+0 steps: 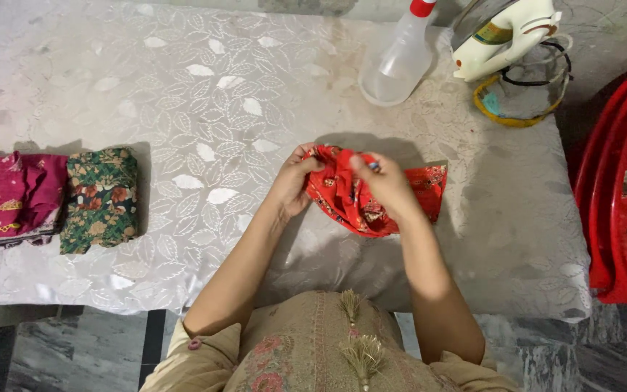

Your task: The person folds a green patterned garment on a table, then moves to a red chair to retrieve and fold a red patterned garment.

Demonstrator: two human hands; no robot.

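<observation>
Both hands grip bunched red floral cloth [357,196] just above table [219,109] centre: L hand [292,181] & R hand [386,185] fingers pinched on top edge, long axis approx left-right, flat end toward R.

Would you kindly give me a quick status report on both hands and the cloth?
Left hand and right hand both gripping the red cloth above the table. Nothing in the way.

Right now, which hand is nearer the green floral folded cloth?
Left. The left hand grips the red cloth at its left edge, on the side toward the green floral folded cloth. The right hand grips the same red cloth further right, so it is farther away.
</observation>
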